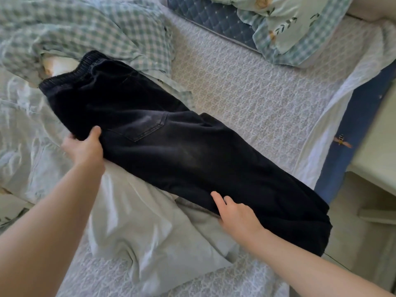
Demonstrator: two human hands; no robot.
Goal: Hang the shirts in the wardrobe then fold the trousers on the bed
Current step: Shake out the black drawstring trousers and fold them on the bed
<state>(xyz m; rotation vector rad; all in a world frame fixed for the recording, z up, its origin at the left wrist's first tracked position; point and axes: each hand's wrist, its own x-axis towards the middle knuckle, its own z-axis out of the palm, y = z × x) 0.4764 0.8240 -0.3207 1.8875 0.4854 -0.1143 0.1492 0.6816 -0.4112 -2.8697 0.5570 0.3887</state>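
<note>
Left hand [85, 146] pinches the trousers [182, 151] at the seat; right hand [235, 215] touches the leg edge, grip unclear. Pull them flat before folding.

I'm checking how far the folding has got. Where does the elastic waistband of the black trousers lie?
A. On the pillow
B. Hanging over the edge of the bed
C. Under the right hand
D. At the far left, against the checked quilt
D: the ribbed waistband of the trousers lies at the upper left against the checked quilt, beyond the left hand, whose grip is on their near edge.
</note>
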